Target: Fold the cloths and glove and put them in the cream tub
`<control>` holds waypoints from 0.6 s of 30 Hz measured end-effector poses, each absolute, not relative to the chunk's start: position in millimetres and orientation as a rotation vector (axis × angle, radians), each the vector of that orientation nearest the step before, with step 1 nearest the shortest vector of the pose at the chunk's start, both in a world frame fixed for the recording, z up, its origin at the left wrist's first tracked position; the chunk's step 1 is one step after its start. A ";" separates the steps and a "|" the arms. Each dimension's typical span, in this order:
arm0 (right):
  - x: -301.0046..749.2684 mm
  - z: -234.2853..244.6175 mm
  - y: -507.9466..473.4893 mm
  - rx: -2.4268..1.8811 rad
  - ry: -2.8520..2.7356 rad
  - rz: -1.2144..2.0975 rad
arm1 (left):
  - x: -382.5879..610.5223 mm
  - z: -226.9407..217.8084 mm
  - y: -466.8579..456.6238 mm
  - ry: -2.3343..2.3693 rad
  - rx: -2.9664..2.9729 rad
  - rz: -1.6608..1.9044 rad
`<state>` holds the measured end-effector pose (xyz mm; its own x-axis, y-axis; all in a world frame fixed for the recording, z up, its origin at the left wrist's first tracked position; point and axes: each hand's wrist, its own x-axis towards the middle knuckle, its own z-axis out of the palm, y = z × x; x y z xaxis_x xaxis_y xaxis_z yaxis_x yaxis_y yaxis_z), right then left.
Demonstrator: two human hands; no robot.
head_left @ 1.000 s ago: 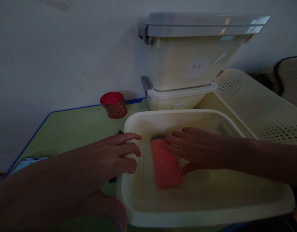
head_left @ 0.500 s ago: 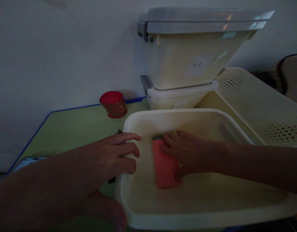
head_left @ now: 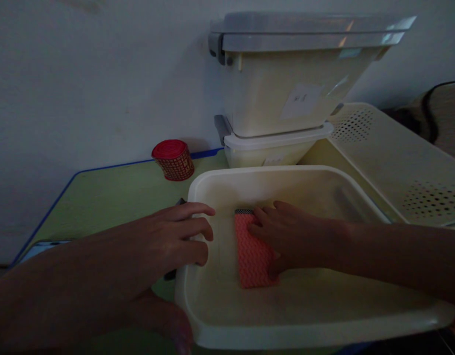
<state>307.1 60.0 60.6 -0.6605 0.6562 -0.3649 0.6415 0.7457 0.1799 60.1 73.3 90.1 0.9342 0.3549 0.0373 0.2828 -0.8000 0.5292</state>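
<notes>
A folded pink textured cloth (head_left: 249, 256) with a black-and-white patterned strip along its top edge lies flat in an off-white plastic bin (head_left: 264, 335). My right hand (head_left: 282, 236) rests on the cloth's right side, fingers spread toward its upper part and thumb near its lower right edge. Part of the cloth is hidden beneath that hand. At the bin's left rim, my left hand (head_left: 175, 241) reaches over with bent fingers apart and thumb low outside the bin. Nothing shows between those fingers; whether they touch the rim I cannot tell.
A red roll with a patterned side (head_left: 173, 160) stands on the green blue-edged table (head_left: 112, 197). Behind the bin, a lidded storage box (head_left: 271, 88) is stacked on another box (head_left: 282, 152). A perforated off-white basket (head_left: 393, 162) is at right. A phone-like object (head_left: 42, 248) lies by my left forearm.
Both hands stay nearly in place, with the right still on the pink cloth. The whole view has shifted very slightly.
</notes>
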 end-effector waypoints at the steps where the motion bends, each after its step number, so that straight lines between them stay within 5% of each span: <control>1: 307.2 62.3 59.7 0.983 2.530 0.063 | 60.0 89.7 73.5 0.450 2.555 0.192; 9: 312.4 70.7 66.8 0.594 2.856 -0.064 | 66.2 93.3 74.0 0.396 2.604 0.197; 18: 311.3 50.1 61.9 0.637 2.836 -0.102 | 63.9 91.3 75.1 0.386 2.589 0.210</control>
